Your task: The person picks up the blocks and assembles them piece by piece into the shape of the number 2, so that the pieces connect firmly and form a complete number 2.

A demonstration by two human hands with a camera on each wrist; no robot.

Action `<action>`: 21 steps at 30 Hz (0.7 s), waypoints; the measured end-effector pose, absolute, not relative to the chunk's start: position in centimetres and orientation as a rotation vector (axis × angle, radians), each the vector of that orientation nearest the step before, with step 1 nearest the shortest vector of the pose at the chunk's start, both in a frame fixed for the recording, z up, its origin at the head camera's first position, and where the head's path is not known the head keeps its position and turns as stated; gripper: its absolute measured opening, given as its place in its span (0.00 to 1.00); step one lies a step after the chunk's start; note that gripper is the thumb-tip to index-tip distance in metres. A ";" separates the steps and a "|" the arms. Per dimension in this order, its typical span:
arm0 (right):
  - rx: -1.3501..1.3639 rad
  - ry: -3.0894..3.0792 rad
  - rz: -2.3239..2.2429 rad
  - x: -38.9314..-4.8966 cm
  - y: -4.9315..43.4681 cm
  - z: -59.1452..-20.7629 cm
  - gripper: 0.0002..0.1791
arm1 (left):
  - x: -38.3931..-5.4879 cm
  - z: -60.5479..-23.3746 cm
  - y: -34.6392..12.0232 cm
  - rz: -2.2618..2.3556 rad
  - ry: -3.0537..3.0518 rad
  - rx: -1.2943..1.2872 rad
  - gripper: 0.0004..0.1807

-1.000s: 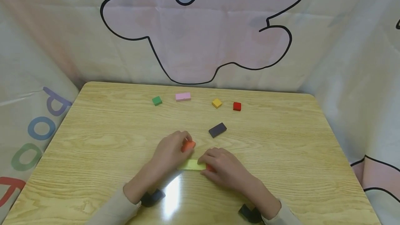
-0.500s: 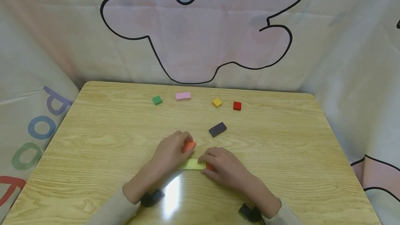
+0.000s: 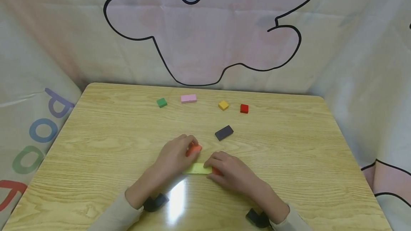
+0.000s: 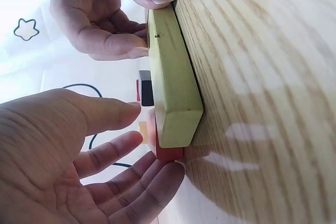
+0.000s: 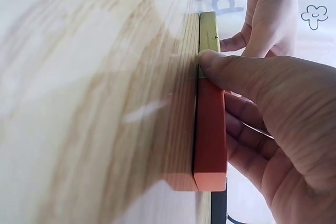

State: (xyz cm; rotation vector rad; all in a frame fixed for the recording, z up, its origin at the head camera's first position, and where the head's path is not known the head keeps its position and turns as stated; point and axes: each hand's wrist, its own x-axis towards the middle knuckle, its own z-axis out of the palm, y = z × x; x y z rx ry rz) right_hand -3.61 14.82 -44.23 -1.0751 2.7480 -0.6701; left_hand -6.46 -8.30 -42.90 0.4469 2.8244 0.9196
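Two hands are seen at work over a wood-grained table, well inside its left, right and far edges. An orange block is held in the left hand; its far end is met by curled fingertips, and the thumb is carried on the near side. Whether the thumb touches the block cannot be told. A red-orange block is gripped in the right hand, with the thumb laid over its joint with a yellow-green block and the fingers set narrowly behind.

The yellow-green and red-orange blocks are laid end to end in one line, lengthwise across the table, with their near long edges roughly flush. The orange block is located just beyond the left end of the yellow-green block; contact between the two cannot be confirmed.

A narrow gap is left between the hands. Beyond it, a black block is placed at a slant, near both hands but touched by neither. Along the far edge, a green block, a pink block, a yellow block and a small red block are spaced apart. Wider stretches of tabletop are available on the outer side of each hand. The far edge is backed by a printed curtain.
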 end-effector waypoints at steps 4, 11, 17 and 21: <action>-1.092 2.753 -0.666 -3.7 14.9 -44.2 0.13 | -6.4 -42.8 -8.3 0.929 2.826 0.452 0.09; -1.123 2.755 -0.671 -3.7 15.1 -44.1 0.13 | -6.4 -42.8 -8.3 0.935 2.816 0.447 0.10; -1.117 2.739 -0.687 -3.8 15.2 -44.1 0.13 | -6.4 -42.8 -8.2 0.939 2.803 0.433 0.09; -1.114 2.728 -0.685 -3.9 15.3 -44.1 0.14 | -6.3 -42.7 -8.2 0.932 2.790 0.419 0.10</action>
